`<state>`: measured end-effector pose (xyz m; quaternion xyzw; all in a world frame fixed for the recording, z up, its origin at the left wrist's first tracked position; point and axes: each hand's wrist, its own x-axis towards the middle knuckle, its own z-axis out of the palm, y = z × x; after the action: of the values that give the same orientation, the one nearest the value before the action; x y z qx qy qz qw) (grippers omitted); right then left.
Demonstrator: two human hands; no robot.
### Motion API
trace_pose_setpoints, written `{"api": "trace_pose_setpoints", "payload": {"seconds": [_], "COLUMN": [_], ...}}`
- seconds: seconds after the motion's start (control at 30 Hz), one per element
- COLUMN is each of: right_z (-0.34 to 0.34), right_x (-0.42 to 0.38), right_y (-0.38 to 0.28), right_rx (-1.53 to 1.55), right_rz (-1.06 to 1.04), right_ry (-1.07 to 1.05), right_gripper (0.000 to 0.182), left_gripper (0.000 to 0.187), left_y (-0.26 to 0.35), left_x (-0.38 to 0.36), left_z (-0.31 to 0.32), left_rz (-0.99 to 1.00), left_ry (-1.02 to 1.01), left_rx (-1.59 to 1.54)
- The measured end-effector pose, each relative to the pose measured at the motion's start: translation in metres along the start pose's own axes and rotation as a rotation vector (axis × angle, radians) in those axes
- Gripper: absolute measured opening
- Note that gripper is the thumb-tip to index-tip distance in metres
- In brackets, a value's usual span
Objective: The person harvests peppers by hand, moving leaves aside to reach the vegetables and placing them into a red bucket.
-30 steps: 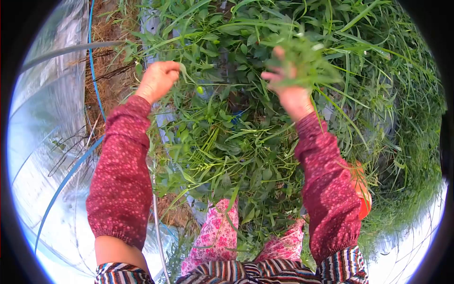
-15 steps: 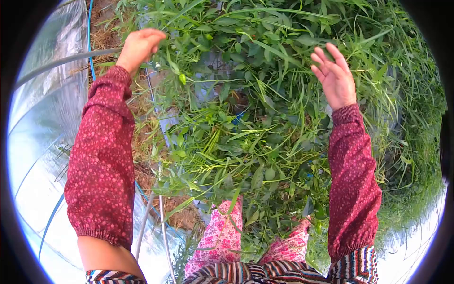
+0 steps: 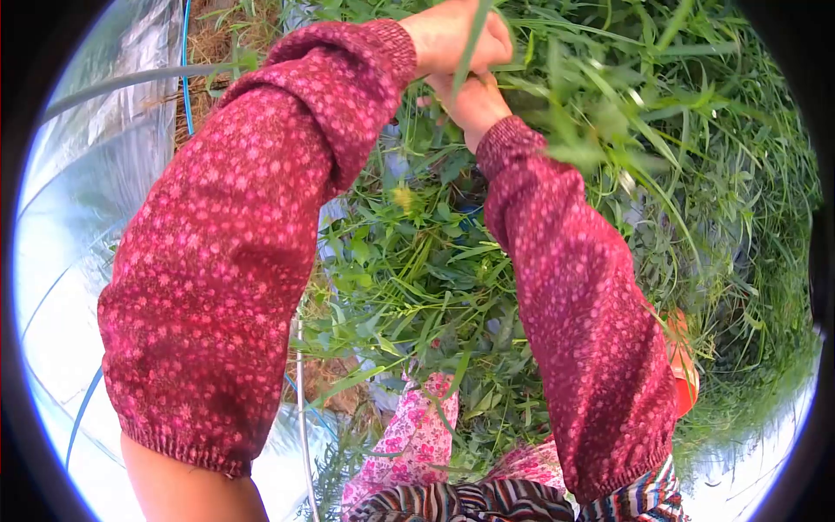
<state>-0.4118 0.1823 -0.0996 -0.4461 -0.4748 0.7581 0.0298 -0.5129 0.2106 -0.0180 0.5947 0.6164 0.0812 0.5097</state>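
My left hand [image 3: 457, 39] is at the top of the head view, its fingers curled closed among long grass. A green grass blade [image 3: 472, 48] crosses in front of it. Just below and touching or nearly touching it, my right hand [image 3: 474, 106] is also closed, its fingers partly covered by the left. What either hand grips cannot be made out. Blurred grass blades [image 3: 600, 122] arch to the right of both hands. Dark red flowered sleeves cover both forearms. Leafy green plants [image 3: 435, 261] grow thickly below the hands.
An orange container [image 3: 684, 378] shows beside my right sleeve, partly hidden. Clear plastic sheeting [image 3: 113, 130], a grey hoop pipe [image 3: 130, 80] and a blue hose [image 3: 186, 96] line the left side. Tall grass [image 3: 765, 174] fills the right. My flowered trouser legs [image 3: 417, 426] stand among the plants.
Both hands came together at upper centre, the left moving right and up, the right moving left. The right hand's spread fingers have closed. Grass there is now blurred, and the orange container has come into view.
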Motion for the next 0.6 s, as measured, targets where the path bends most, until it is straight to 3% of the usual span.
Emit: {"api": "trace_pose_setpoints", "payload": {"seconds": [0.03,0.07,0.1,0.13,0.17,0.23,0.27,0.3,0.4,0.53,0.57,0.6], "right_z": [0.003,0.007,0.007,0.003,-0.01,-0.027,-0.02,-0.028,-0.031,-0.037,-0.043,-0.044], "right_x": [0.008,0.006,0.003,0.002,0.002,0.017,-0.009,-0.006,0.001,-0.006,0.0,0.002], "right_y": [0.003,0.002,0.002,-0.001,-0.007,0.01,-0.026,-0.019,-0.03,-0.036,-0.027,-0.024], "right_rx": [-0.103,-0.118,0.026,0.17,0.184,0.164,0.511,0.594,0.553,0.562,0.597,0.593], "right_rz": [-0.03,-0.031,-0.104,-0.179,-0.004,-0.238,0.115,-0.015,0.045,0.05,0.052,0.048], "right_ry": [0.062,0.057,0.086,0.112,0.041,0.076,0.159,0.033,0.144,0.164,0.137,0.136], "right_gripper": [0.036,0.036,0.034,0.033,0.031,0.032,0.032,0.034,0.037,0.034,0.034,0.034], "left_gripper": [0.02,0.019,0.013,0.019,0.03,0.025,0.021,0.018,0.023,0.039,0.039,0.042], "left_y": [0.01,0.016,0.009,0.001,-0.01,-0.034,-0.044,-0.06,-0.136,-0.225,-0.224,-0.216], "left_x": [-0.013,-0.028,-0.037,-0.045,-0.061,-0.098,-0.118,-0.134,-0.126,-0.075,-0.066,-0.056], "left_z": [-0.009,-0.016,-0.016,-0.016,-0.01,-0.005,0.002,0.017,0.088,0.156,0.155,0.149], "left_rz": [-0.03,-0.056,-0.019,0.018,0.235,0.25,0.116,0.026,-0.508,-0.726,-0.726,-0.699], "left_ry": [-0.009,-0.012,0.065,0.146,0.252,0.479,0.541,0.528,0.202,0.614,0.616,0.723], "left_rx": [-0.094,-0.188,-0.275,-0.359,-0.153,-0.29,-0.535,-0.921,-0.617,-0.666,-0.671,-0.898]}}
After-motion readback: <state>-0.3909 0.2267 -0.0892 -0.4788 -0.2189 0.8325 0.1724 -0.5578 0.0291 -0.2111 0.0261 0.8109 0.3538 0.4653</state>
